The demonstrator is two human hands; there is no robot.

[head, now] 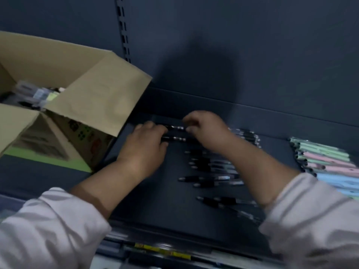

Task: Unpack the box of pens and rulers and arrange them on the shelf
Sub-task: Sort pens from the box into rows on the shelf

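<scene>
One dark shelf [147, 200], one open cardboard box [93, 98] on its left end. Two hands at the back: right hand [206, 129] grip clamped on two black pens [174, 139], left hand [143, 146] touching their ends, grip too blurry to call.

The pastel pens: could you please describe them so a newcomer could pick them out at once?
From the open cardboard box at the left of the dark shelf, look across to its far right. There the pastel pens lie packed side by side. Unlike the black-gripped pens mid-shelf, their barrels are mint, pink and blue.
</scene>
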